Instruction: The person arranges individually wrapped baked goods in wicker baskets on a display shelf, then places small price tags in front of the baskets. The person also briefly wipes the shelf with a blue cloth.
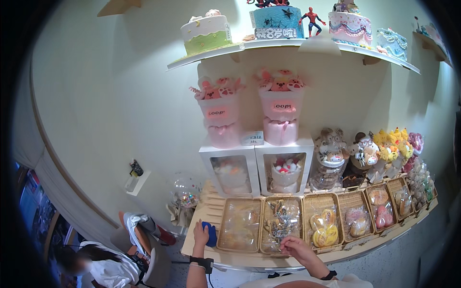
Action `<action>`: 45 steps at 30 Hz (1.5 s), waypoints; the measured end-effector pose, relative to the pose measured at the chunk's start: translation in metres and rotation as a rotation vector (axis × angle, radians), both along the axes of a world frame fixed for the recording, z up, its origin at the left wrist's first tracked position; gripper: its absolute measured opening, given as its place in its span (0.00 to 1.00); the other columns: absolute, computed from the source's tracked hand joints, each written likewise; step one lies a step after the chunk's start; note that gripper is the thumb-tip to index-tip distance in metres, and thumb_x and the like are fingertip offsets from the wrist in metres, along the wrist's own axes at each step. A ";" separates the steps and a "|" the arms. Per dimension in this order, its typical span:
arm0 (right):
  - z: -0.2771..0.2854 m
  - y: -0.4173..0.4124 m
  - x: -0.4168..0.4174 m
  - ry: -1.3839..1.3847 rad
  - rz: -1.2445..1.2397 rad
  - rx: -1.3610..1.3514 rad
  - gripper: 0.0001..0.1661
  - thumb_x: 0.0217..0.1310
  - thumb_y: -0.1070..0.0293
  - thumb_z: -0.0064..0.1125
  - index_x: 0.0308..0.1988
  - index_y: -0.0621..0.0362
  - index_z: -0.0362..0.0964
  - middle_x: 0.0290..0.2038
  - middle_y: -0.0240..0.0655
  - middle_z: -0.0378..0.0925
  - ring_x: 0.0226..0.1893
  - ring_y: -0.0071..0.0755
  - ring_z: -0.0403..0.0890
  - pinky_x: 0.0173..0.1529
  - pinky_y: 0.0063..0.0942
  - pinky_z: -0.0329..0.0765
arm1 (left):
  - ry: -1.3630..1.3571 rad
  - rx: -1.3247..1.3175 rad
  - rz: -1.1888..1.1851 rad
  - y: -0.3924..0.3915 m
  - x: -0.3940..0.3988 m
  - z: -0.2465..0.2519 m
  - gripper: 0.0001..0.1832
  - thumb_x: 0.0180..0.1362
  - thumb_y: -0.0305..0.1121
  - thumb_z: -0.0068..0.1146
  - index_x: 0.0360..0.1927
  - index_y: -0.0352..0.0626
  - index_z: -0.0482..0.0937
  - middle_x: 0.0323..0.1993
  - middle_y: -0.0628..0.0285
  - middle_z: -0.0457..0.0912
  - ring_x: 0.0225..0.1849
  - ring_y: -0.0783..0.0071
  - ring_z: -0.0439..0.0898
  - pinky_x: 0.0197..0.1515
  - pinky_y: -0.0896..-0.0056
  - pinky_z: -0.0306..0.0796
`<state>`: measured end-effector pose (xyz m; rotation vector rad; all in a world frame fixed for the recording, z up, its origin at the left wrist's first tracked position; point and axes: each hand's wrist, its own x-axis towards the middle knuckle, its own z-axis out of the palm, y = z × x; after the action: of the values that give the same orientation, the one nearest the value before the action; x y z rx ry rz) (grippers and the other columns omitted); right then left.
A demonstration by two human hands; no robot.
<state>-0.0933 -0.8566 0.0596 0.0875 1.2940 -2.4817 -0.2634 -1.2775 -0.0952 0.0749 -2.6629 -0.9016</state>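
My left hand [201,235] rests at the left end of the slatted wooden display table [209,206], with a blue cloth [209,234] pressed under and beside its palm. Right of the cloth stands a wicker basket [220,223] with clear-wrapped baked goods, their shapes blurred by glare. My right hand [298,250] hovers over the front rim of the second wicker basket [264,230], its fingers curled together and nothing visible in them. Dark-streaked pastries [282,219] in printed clear bags lie in that basket. To the right, a third basket [309,207] holds yellow wrapped bread [324,230].
More bread baskets [354,216] continue rightward. Behind them stand white window boxes [230,174], pink plush bouquets [281,104] and other plush toys [365,151]. Decorated cakes [277,21] fill a wall shelf above. A person [111,264] sits at lower left, near a clear balloon [185,190].
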 end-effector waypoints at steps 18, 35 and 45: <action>0.007 -0.040 0.017 0.014 -0.035 0.047 0.08 0.66 0.73 0.47 0.41 0.63 0.72 0.36 0.37 0.77 0.38 0.31 0.79 0.46 0.26 0.76 | -0.374 0.078 0.005 -0.038 0.001 -0.062 0.50 0.49 0.65 0.59 0.67 0.38 0.60 0.61 0.38 0.65 0.64 0.42 0.64 0.62 0.49 0.64; 0.024 -0.052 0.024 0.006 0.029 0.212 0.06 0.65 0.70 0.49 0.37 0.59 0.70 0.29 0.33 0.75 0.30 0.27 0.75 0.41 0.25 0.73 | -0.017 0.574 0.369 -0.028 0.015 -0.015 0.28 0.48 0.42 0.67 0.46 0.32 0.71 0.41 0.40 0.80 0.45 0.45 0.80 0.49 0.56 0.72; 0.012 -0.069 0.026 -0.079 -0.049 0.242 0.06 0.66 0.74 0.44 0.38 0.60 0.69 0.30 0.33 0.75 0.32 0.26 0.75 0.42 0.24 0.73 | -0.159 -0.002 0.231 -0.088 -0.016 0.007 0.29 0.51 0.35 0.64 0.58 0.52 0.71 0.47 0.49 0.80 0.48 0.46 0.78 0.48 0.52 0.72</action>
<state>-0.0673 -0.9253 0.0716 0.2760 1.5681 -2.3241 -0.2791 -1.3653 -0.0886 0.4615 -2.7252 -0.8487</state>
